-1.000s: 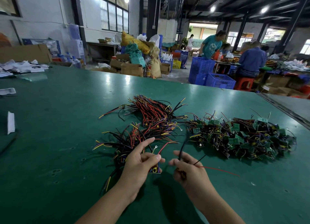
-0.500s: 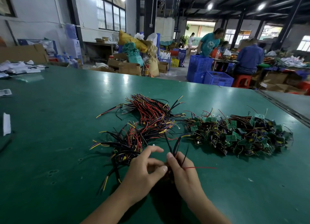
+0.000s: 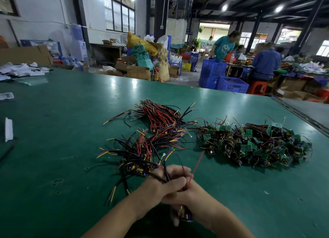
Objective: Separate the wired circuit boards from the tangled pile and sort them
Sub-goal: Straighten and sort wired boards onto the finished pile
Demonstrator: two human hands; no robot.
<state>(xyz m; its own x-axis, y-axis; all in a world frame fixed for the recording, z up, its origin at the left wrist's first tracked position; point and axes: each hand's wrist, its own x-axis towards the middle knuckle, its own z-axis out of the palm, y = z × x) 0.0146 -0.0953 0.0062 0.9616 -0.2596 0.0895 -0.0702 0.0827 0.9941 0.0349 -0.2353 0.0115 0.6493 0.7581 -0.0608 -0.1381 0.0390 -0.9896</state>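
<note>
Half a second back the two hands were only meeting fingertip to fingertip beside the near heap [image 3: 140, 152] of leads; now they are sitting drawn in toward the person's body, locked over each other. The left hand [image 3: 156, 186] is lying on top, its grip curling round the black leads of a wired board [image 3: 166, 171], and the right hand [image 3: 192, 196] is closing its grip on the same leads from beneath. The red wire [image 3: 196, 165], which was trailing flat to the right, is now standing up out of the clasp and slanting toward the tangled pile [image 3: 254, 145]. Something blue and yellow is peeking out under the wrists; whether that's the board itself I cannot tell. The tangled pile, green boards knotted in dark wire, is lying on the green bench [image 3: 62, 148] to the right, with the near heap and a far heap [image 3: 163, 118] touching each other left of it. Wide room is stretching leftward as far as a white slip [image 3: 8, 130], while the bench's right edge is running just beyond the pile
</note>
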